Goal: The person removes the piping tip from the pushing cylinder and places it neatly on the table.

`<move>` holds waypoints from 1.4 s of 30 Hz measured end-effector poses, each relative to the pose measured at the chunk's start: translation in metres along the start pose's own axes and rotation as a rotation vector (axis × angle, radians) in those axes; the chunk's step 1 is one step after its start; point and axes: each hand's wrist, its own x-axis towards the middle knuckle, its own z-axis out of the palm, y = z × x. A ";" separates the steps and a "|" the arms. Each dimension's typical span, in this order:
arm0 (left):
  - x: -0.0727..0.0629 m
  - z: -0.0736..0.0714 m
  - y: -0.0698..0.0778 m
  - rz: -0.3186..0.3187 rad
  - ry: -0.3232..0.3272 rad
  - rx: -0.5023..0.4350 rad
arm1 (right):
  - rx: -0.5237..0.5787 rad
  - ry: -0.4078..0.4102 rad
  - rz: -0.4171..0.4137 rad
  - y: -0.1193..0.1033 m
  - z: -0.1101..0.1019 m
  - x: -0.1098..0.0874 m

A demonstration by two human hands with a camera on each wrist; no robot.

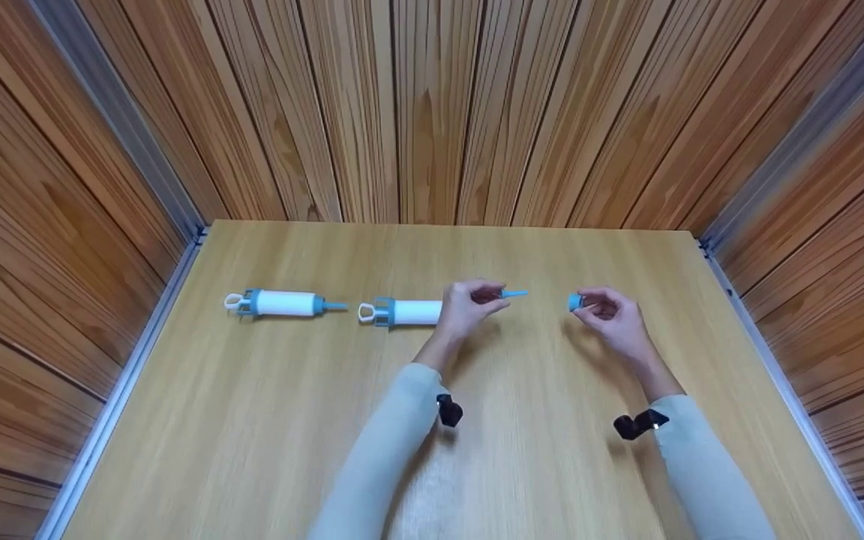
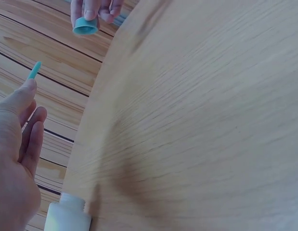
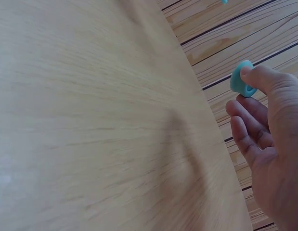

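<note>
My left hand (image 1: pixel 466 307) pinches a slim blue nozzle (image 1: pixel 514 293) by its base, and the tip points right. In the left wrist view, only the tip shows past the thumb. Between thumb and fingers of my right hand (image 1: pixel 616 319) is a blue ring-shaped cap (image 3: pixel 241 79), raised off the table. The hands are apart. Under my left hand lies a white syringe-like tube (image 1: pixel 415 313) with a blue collar and a white ring handle at its left. Its uncovered threaded neck (image 2: pixel 71 201) shows in the left wrist view; in the head view, the hand hides that end.
Left of the hands, a second syringe-like tube (image 1: pixel 286 303) lies on its side with a blue nozzle fitted. The wooden table (image 1: pixel 267 420) is bordered by wood-panelled walls (image 1: pixel 432 112) and metal rails (image 1: pixel 132 375). Both sleeves carry a small black device.
</note>
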 end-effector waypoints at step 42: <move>0.002 0.038 -0.036 -0.075 -0.081 0.305 | -0.088 -0.089 0.157 0.026 -0.018 -0.015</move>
